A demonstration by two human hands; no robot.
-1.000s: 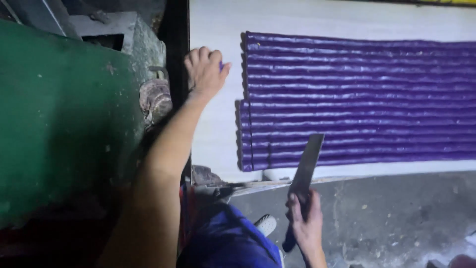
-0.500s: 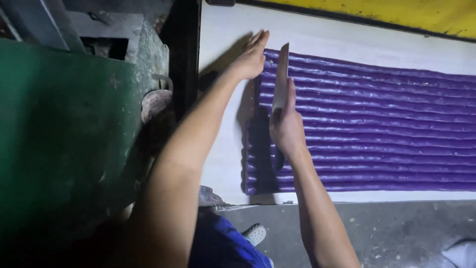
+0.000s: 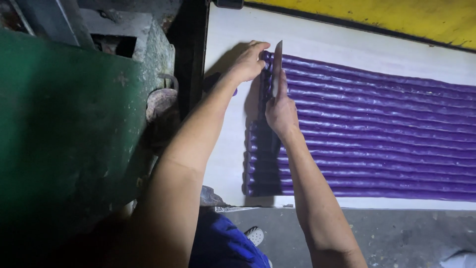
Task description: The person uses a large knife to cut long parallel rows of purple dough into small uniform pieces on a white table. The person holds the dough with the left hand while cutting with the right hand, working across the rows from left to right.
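Several long purple ropes of soft material lie side by side on a white board. My right hand grips a broad steel knife, its blade standing on edge across the ropes near their left ends, forefinger along the back. My left hand rests with bent fingers on the far left ends of the ropes, just beside the blade. The knife's handle is hidden inside my fist.
A green metal machine body fills the left side, with a dark gap between it and the board. A yellow surface runs behind the board. Below lie a grey concrete floor, my blue trousers and a white shoe.
My right hand brought the knife up from near the floor onto the ropes. My left hand slid from the board's edge to the ropes' left ends. The view tilted towards the board.
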